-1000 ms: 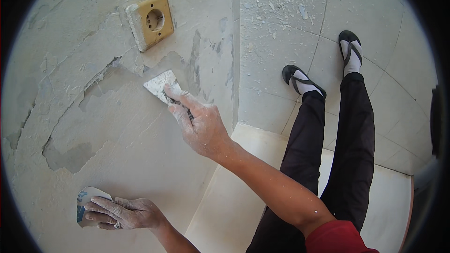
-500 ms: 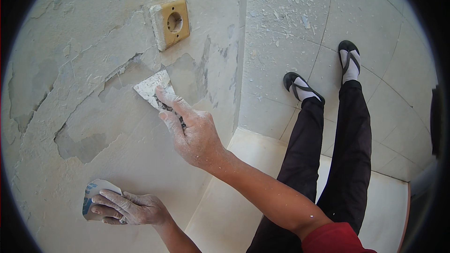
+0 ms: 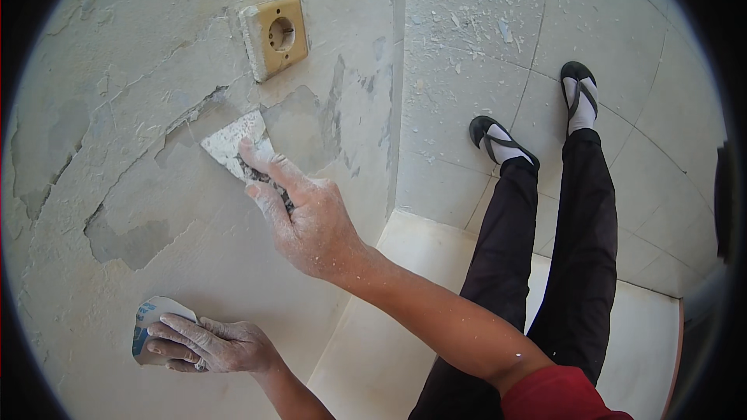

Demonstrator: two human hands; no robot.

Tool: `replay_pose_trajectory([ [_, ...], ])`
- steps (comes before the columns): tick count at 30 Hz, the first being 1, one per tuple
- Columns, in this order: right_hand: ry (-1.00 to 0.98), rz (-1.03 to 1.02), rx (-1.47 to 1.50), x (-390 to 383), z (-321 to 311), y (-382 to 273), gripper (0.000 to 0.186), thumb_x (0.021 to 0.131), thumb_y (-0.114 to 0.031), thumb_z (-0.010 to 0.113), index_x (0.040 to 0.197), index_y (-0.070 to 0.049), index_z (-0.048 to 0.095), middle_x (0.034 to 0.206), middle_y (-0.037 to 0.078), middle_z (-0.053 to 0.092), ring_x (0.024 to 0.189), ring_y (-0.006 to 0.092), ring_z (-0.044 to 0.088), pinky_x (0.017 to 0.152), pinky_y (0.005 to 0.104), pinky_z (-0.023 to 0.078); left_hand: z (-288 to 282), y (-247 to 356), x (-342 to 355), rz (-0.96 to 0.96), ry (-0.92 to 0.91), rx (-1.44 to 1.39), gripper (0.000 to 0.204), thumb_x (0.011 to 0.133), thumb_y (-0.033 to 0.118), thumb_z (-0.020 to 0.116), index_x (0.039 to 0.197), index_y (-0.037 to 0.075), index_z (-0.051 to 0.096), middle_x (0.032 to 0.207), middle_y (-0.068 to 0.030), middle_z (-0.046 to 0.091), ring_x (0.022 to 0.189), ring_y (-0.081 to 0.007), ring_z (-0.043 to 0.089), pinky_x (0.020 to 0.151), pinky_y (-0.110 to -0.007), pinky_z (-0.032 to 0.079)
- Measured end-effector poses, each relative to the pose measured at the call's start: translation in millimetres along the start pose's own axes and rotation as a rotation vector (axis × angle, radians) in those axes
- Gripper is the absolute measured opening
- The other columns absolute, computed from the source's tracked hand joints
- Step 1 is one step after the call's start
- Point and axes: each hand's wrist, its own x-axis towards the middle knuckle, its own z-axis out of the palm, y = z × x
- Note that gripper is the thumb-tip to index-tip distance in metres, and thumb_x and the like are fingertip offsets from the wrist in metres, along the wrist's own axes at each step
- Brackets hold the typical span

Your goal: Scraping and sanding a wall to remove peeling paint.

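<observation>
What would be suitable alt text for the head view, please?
A person's dusty right hand holds a flat scraper at a peeling wall near a yellowed socket; the left hand lies over a pale, blue-marked sheet. Flakes litter the tiled floor.

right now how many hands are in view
2: the right hand, gripping a scraper below the wall socket in the picture, and the left hand, at lower left, its fingers over a curved-edged sheet.

blue print [image 3: 139, 340] on pale sheet [image 3: 156, 310], lower left; too small to read
</observation>
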Motion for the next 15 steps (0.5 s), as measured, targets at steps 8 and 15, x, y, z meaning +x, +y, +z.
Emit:
replay_pose_trajectory([
  [8,0.048,-0.158,0.008,2.6,10.1,-21.4,0.041,0.098,-0.009,0.056,0.137,0.002,0.053,0.098,0.032,0.065,0.079,0.0418,0.069,0.065,0.0389,0.053,3.5,-5.3,-5.1,-0.01,-0.008,0.033,0.044,0.107,0.019,0.038,0.146,-0.002,0.043,0.154,-0.0183,0.04,0.148,-0.0372,0.026,0.12,-0.05,0.009],
  [15,0.08,-0.303,-0.053,8.7,18.4,-22.8,0.041,0.096,-0.007,0.057,0.137,0.001,0.053,0.106,0.032,0.064,0.087,0.0441,0.066,0.069,0.0413,0.052,4.3,-2.3,-8.2,-0.039,-0.037,0.0,0.042,0.106,0.018,0.039,0.143,-0.002,0.047,0.153,-0.0183,0.042,0.148,-0.0374,0.027,0.12,-0.052,0.007],
])
